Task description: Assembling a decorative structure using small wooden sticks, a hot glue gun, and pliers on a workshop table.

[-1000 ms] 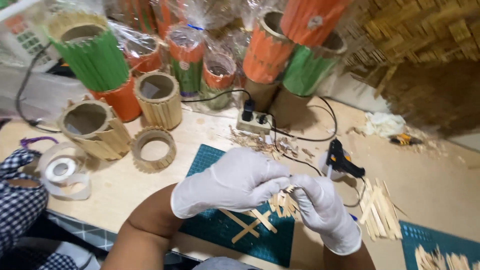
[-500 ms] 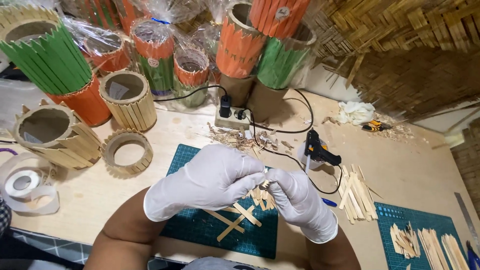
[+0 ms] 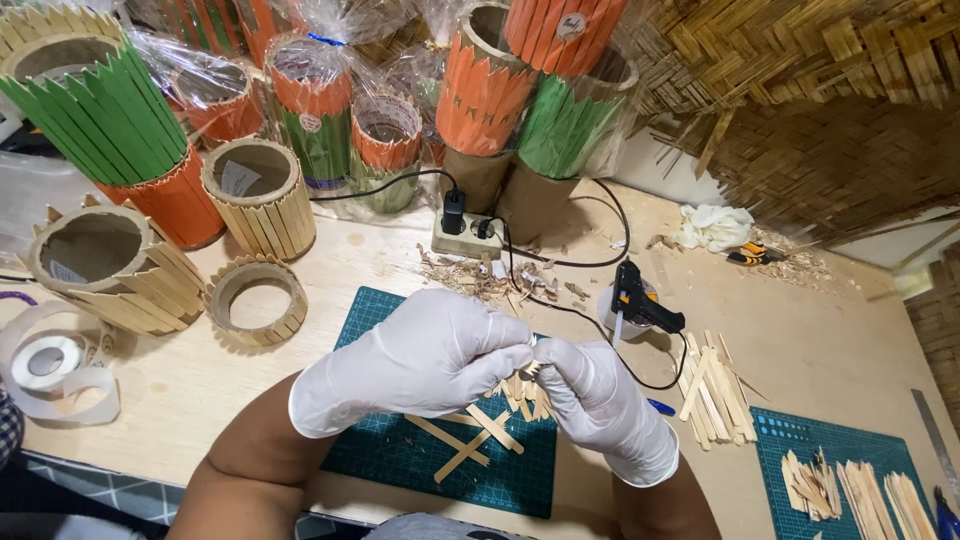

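Both my hands wear white gloves and meet over a dark green cutting mat (image 3: 400,450). My left hand (image 3: 420,360) and my right hand (image 3: 600,400) pinch a small bundle of short wooden sticks (image 3: 528,374) between their fingertips. Under the hands more thin wooden sticks (image 3: 470,440) lie crossed on the mat. A black glue gun (image 3: 640,305) stands just beyond my right hand, its cord running to a power strip (image 3: 465,235).
Stick-clad tubes in plain wood (image 3: 258,195), green (image 3: 100,110) and orange (image 3: 490,85) crowd the back and left. A low wooden ring (image 3: 255,300) and tape rolls (image 3: 45,365) lie left. A stick pile (image 3: 715,385) and a second mat (image 3: 840,470) with cut pieces lie right.
The view has shifted slightly; my hands stay together over the mat, still working the small stick bundle between the fingertips.
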